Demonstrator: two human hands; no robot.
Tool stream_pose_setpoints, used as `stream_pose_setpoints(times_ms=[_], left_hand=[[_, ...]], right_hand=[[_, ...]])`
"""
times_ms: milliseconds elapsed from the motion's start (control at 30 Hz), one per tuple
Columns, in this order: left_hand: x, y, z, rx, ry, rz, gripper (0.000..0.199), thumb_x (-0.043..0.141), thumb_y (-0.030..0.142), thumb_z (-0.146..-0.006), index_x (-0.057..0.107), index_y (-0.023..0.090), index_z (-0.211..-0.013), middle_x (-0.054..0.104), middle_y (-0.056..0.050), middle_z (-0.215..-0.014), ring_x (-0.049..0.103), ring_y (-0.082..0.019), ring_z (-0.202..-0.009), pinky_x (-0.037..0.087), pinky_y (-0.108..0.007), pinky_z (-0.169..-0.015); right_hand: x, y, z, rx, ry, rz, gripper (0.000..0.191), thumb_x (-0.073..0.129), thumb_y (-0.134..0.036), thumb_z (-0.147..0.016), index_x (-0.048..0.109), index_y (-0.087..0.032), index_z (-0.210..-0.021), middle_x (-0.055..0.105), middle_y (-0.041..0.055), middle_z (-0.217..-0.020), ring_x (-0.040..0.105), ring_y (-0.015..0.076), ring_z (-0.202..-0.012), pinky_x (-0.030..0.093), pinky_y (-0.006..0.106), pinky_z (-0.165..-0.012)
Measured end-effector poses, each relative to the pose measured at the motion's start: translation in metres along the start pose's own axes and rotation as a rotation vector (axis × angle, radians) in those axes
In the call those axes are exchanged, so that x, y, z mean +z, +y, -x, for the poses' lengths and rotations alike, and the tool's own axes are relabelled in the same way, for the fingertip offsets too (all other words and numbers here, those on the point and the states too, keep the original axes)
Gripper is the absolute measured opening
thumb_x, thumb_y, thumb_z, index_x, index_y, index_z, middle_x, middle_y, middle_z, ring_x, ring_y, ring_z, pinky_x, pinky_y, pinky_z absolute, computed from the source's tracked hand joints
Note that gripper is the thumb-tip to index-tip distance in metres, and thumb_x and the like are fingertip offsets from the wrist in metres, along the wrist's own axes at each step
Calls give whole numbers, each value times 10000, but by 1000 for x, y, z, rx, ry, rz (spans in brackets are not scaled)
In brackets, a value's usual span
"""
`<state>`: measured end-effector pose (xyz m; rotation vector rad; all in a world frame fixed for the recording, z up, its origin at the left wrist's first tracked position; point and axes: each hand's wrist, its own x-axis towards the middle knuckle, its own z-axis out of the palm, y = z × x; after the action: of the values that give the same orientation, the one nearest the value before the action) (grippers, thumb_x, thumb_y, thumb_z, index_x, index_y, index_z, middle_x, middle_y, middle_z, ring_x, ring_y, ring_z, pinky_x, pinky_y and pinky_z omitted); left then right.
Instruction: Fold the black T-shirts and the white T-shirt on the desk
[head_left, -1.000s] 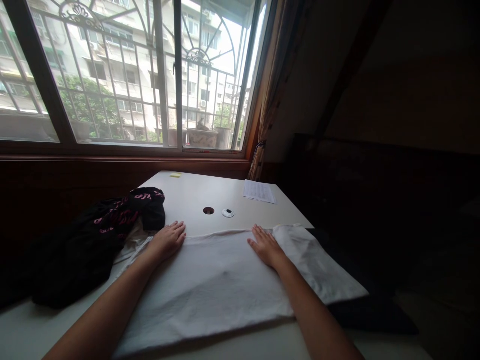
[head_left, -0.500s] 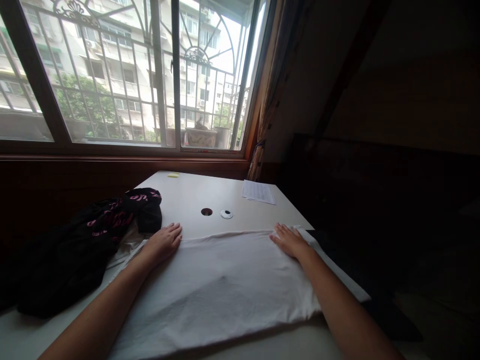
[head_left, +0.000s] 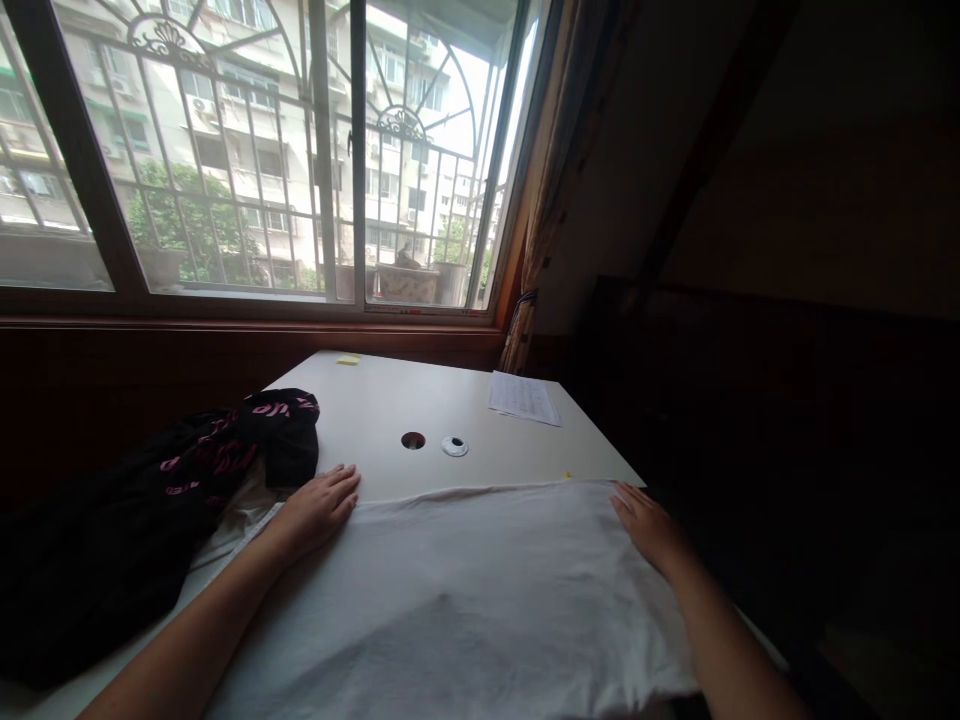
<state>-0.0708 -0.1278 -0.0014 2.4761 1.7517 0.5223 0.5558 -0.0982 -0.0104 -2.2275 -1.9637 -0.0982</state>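
A white cloth garment [head_left: 465, 590] lies spread over the near part of the white table [head_left: 397, 390], slightly wrinkled, with its far edge running between my hands. My left hand [head_left: 319, 505] rests flat on its far left corner, fingers stretched out. At the far right corner, beside the table's edge, my right hand [head_left: 649, 520] lies on the cloth with its fingers extended. Left of my left hand is a heap of black clothing [head_left: 150, 510] with pink lettering, and some pale fabric shows under it.
Beyond the cloth, the table has a round hole [head_left: 412, 440] and a loose white round cover [head_left: 454, 446]. Printed papers [head_left: 525, 398] lie at the back right, a yellow sticky note [head_left: 348, 360] at the back left. A window [head_left: 300, 180] with bars stands behind; a curtain [head_left: 525, 300] hangs beside it.
My right hand has slid right along the far edge to the table's right side, and the cloth there looks flatter. My left hand stays at the left corner. The view has shifted slightly.
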Motion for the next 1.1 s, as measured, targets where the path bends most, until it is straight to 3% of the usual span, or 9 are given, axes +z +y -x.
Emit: stream_pose_setpoints(times_ms=[167,467,667,867,1100], left_hand=[[0,-4,-1,14,-14,19,503,404,402,-990,609,184,-1394,510,-114,-1517,422,-297,-1443,347,-471,-1193],[-9,-8,-1,108,-7,194,416,474,461,-977,711,253,-1247,621,-68,-1417,493,-295,-1384,404,-431,-1155],[-19,-6,-1,196,-8,303,308,528,446,-972,752,247,-1043,695,-84,-1198,607,-251,-1144,481,-370,-1019],[-24,-2,1,146,-70,347,325,533,470,-952,745,225,-978,654,-64,-948,615,-200,-862,512,-300,-781],[-28,2,0,98,-90,372,360,558,523,-914,729,206,-906,646,-59,-902,604,-193,-804,496,-285,-715]], right_hand=[[8,11,-3,-43,152,-81,510,346,-334,-967,645,-127,-1324,616,109,-1409,506,228,-1358,320,342,-1183],[10,18,0,55,268,38,463,403,-354,-924,694,-161,-1229,651,136,-1280,594,302,-1155,425,411,-1055],[0,7,6,206,229,51,511,378,-385,-929,625,-148,-1310,627,173,-1189,641,322,-1044,487,418,-938],[-2,7,5,294,187,2,495,348,-399,-941,613,-137,-1267,654,192,-1205,657,333,-1067,511,428,-880],[-5,8,2,342,115,-18,437,342,-394,-952,629,-143,-1165,733,188,-1061,702,340,-984,517,424,-809]])
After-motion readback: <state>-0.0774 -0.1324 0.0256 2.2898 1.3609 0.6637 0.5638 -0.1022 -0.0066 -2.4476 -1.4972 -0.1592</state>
